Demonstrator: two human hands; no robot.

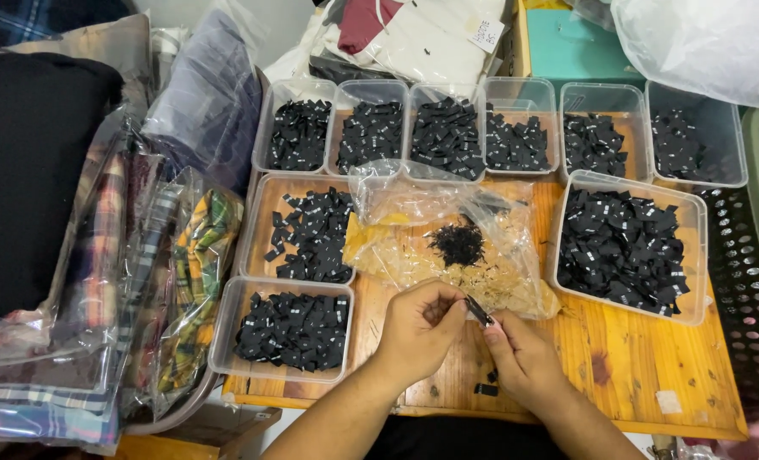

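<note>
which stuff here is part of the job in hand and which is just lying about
In use: left hand and right hand pinching a small black label; clear bag of tag pins; tubs of black labels.

Lying about: bagged plaid garments; teal box; black crate.

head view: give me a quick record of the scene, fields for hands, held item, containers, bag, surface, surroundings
left hand: fingers pinched at one end of the small black tag
right hand: pinching the same tag from the other side
held item: small black tag, above the table
containers: clear plastic tubs full of black tags, in rows
bag: clear plastic bag with a dark clump inside, just behind the hands
surface: wooden table, loose black bits near its front edge
surroundings: bagged plaid fabrics at left
</note>
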